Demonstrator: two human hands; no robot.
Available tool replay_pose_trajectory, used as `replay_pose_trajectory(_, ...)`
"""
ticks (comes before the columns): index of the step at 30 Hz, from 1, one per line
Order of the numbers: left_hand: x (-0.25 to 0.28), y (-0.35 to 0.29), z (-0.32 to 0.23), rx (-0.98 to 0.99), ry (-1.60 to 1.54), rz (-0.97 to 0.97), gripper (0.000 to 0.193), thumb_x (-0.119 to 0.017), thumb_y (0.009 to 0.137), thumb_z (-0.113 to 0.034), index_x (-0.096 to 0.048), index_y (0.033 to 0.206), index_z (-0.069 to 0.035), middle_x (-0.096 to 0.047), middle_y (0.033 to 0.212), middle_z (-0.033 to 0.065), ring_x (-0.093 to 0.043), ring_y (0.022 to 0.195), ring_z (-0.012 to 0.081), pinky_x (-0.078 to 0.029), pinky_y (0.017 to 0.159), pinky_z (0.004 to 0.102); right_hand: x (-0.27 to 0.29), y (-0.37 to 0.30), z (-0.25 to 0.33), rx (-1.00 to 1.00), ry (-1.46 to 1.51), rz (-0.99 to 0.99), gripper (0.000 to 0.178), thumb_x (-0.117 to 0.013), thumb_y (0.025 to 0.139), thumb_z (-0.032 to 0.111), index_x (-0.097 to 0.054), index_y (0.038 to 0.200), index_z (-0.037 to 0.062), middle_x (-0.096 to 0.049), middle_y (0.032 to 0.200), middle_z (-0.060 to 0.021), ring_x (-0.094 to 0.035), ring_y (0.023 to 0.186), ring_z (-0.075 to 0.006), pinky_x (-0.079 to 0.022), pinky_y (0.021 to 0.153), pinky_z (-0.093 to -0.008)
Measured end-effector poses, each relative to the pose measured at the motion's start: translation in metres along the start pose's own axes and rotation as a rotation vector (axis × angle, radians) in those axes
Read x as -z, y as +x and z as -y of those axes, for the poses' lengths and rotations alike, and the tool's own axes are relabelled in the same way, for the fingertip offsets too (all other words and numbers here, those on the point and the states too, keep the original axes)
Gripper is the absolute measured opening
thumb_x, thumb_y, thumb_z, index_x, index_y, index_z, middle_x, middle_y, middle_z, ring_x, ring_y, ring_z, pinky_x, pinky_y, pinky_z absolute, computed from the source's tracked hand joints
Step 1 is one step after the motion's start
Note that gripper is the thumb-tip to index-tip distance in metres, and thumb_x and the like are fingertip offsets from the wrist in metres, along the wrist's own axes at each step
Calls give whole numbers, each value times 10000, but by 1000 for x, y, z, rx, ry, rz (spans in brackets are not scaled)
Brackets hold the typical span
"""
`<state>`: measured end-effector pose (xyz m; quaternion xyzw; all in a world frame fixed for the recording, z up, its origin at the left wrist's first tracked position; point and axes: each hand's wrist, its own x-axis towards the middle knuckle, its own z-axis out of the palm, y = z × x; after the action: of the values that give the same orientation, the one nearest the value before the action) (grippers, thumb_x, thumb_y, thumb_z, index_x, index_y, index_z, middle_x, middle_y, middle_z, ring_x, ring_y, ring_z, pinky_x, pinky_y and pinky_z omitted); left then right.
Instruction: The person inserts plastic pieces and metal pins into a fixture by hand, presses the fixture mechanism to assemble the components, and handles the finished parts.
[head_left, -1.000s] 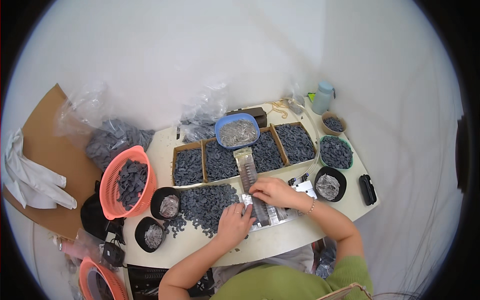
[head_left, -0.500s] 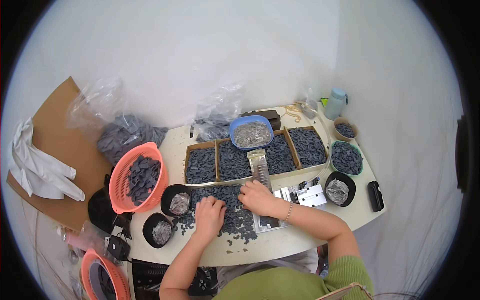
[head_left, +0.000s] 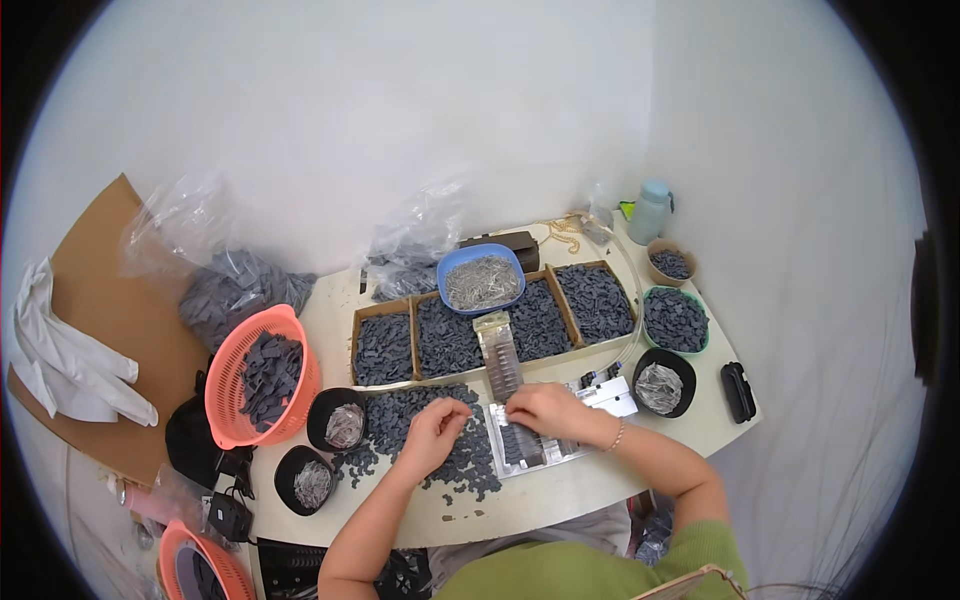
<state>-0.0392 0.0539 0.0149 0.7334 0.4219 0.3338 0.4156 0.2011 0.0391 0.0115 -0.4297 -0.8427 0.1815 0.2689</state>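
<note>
My left hand (head_left: 434,438) hovers at the right part of a loose pile of small dark grey pieces (head_left: 400,412) on the table. Its fingers are pinched together; anything between them is too small to make out. Over a flat silvery metal fixture (head_left: 503,462) is my right hand (head_left: 552,411), its thumb and fingertips drawn together at the fixture's upper left. Whatever they pinch is hidden. A clear ridged plastic strip (head_left: 499,362) runs from the divided box down to the fixture, just beyond the right fingertips.
A divided cardboard box (head_left: 384,346) of grey pieces spans the back, with a blue bowl (head_left: 441,270) of thin metal pieces on it. Black bowls (head_left: 318,415) stand left, another black bowl (head_left: 690,372) right. A coral basket (head_left: 312,370) is far left, a bottle (head_left: 650,213) back right.
My right hand has moved right, from the pile's edge onto the metal fixture. My left hand has shifted right and turned, fingertips toward the fixture. The whole view has shifted slightly.
</note>
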Motion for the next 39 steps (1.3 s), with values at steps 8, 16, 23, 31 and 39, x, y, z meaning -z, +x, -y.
replay_pose_trajectory(8, -16, 2, -14, -184, 370, 8, 106, -649, 826, -90, -664, 907, -24, -613, 866, 113, -619, 758, 314, -505, 662, 365, -13, -22, 13, 312, -483, -88, 288, -635, 781, 230, -623, 968, 12, -548, 879, -60, -536, 817, -209, -479, 689, -322)
replay_pose_trajectory(16, -52, 7, -8, -441, 615, -55, 110, -677, 778, -78, -672, 881, -41, -579, 839, 104, -585, 800, 289, -490, 681, 365, 34, -44, 0, 110, -313, -199, 246, -646, 823, 234, -633, 985, 50, -598, 961, -87, -593, 866, -262, -506, 740, -367)
replay_pose_trajectory(23, -51, -3, -18, -508, 714, -23, 263, -716, 745, -131, -681, 981, -20, -571, 940, 122, -546, 861, 305, -449, 717, 377, 151, -104, -124, -558, -597, -526, 135, -635, 790, 110, -680, 916, 92, -630, 896, -99, -598, 896, -303, -494, 776, -409)
replay_pose_trajectory(31, -51, -6, -7, -552, 693, -31, 241, -704, 757, -148, -664, 959, -22, -599, 947, 107, -572, 872, 290, -462, 718, 387, 157, -107, -159, -682, -675, -305, 137, -695, 732, 129, -620, 820, 57, -622, 881, -155, -607, 900, -327, -498, 748, -444)
replay_pose_trajectory(39, 35, -52, -38, -321, 663, -279, 280, -730, 726, -95, -664, 991, -35, -626, 1005, 119, -597, 916, 302, -476, 794, 385, 116, -61, -49, -432, 253, -320, 188, -617, 832, 23, -675, 1011, 32, -682, 864, -71, -639, 768, -131, -508, 705, -267)
